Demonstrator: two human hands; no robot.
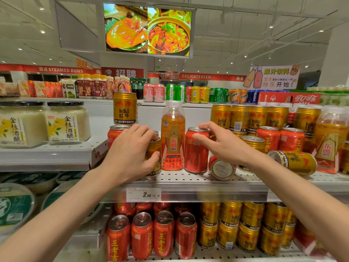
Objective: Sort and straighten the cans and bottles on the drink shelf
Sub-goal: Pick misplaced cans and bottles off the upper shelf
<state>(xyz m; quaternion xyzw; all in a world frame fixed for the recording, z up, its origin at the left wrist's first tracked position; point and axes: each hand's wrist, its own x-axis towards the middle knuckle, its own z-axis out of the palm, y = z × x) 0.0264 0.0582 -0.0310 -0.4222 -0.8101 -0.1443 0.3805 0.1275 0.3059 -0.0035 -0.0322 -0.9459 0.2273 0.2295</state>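
**Both hands on cans, mixed drink shelf**

Clutter first: an orange bottle (pixel 172 137) stands upright btwn the two hands, clear plastic w/ translucent cap, right at the shelf (pixel 188 181) front. To its right a red can on its side (pixel 222 168), silver base facing out, lies touching the foot of the upright red can (pixel 196 150). Further right a gold can on its side (pixel 293 161), top end pointing left, lies in front of upright red and gold cans. One gold can stacked high (pixel 125 108) sits on top of a red one at back left, above the left hand.

Left hand (pixel 130 150) wraps a gold can (pixel 154 156) from the side, thumb low on the front, fingers over the rim; can stands just left of the bottle. Right hand (pixel 220 142) grasps the upright red can, fingertips on its lid, thumb against the side wall.

Shelf is perforated grey metal w/ a price tag (pixel 144 194) on the front rail. Cans are glossy metal cylinders; gold ones ribbed. Lower shelf holds upright red cans at left, gold at right. Squat jars (pixel 66 122) w/ black lids stand on the next bay left.
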